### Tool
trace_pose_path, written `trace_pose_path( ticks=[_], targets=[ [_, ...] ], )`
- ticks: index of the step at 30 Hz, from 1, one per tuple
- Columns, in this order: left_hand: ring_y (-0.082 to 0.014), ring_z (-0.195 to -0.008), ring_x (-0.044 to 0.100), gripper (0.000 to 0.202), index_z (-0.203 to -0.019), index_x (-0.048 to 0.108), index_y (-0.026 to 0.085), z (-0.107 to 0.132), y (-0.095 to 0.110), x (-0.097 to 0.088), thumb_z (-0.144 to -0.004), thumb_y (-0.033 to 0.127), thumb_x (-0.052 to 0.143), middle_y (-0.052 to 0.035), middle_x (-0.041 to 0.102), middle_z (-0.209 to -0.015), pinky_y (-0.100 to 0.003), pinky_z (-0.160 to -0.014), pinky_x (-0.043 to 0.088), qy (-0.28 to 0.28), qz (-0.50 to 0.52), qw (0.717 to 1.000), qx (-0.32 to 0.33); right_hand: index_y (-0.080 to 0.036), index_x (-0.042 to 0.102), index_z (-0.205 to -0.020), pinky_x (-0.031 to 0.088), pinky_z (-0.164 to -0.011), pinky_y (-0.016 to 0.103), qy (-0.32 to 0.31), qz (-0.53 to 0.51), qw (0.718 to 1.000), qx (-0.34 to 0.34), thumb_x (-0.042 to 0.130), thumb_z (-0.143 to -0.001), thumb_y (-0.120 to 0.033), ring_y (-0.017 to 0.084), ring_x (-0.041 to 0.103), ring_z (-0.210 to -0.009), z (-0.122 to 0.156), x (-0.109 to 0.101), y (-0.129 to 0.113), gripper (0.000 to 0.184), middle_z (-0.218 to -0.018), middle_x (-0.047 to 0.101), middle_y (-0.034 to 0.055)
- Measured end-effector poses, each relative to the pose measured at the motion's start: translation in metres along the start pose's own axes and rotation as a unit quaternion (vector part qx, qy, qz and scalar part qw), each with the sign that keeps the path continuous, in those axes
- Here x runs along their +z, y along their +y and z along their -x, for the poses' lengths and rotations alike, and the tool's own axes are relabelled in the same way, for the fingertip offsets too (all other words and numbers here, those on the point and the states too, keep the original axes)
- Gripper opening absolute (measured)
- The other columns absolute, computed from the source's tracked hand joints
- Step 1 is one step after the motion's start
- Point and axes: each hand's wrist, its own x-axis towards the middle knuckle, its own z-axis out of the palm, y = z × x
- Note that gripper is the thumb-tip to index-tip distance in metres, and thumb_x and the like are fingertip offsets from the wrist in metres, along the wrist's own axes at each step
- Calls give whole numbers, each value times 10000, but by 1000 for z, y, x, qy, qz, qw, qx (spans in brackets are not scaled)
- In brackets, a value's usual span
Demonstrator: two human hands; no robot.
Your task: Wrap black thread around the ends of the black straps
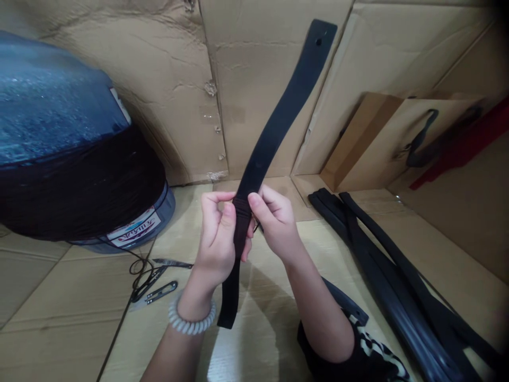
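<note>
A long black strap [274, 124] with a hole near its upper end slants across the middle of the head view. Dark brown cord [240, 217] is wound around its lower middle part. My left hand [217, 228] grips the strap's left edge at the winding, thumb on top. On the other side, my right hand [274, 217] pinches the strap at the top of the wrapped part, thumb on the front and some fingers behind. Both hands are closed on the strap. Its lower end hangs free below my hands.
A big blue water bottle [55, 101] wound with dark cord [87, 185] stands left. Thread snips [162, 292] and a loop of cord [139, 265] lie beside it. More black straps [382, 265] are piled at right. A paper bag [366, 138] leans against cardboard walls [262, 53].
</note>
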Motion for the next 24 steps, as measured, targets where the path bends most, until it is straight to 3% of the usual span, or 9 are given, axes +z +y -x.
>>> trace_pose_path(
  ticks=[6,18,24],
  targets=[
    [-62,-275,416,272,-922,312,254,1,4,1,-938,499,427,106,502,-519,-131,-262,305,40,-6,999,-11,-186,402,-751,314,-279,168,-10,10,1000,4,537,-913,-463,134,573,-358,2,7,1,348,-479,530,-66],
    [-71,-243,346,366,-928,312,260,4,11,4,-902,618,383,131,405,-429,-143,-258,278,44,-29,998,-35,-186,402,-747,354,-260,138,-14,11,1000,5,537,-917,-431,110,563,-345,6,13,0,327,-494,529,-75],
    [-83,-261,406,388,-893,386,232,2,13,6,-890,619,420,100,473,-433,-148,-258,331,33,40,996,-74,-186,391,-728,342,-266,138,-17,52,998,-13,544,-918,-404,95,545,-338,10,13,-6,328,-489,508,-74]
  ],
)
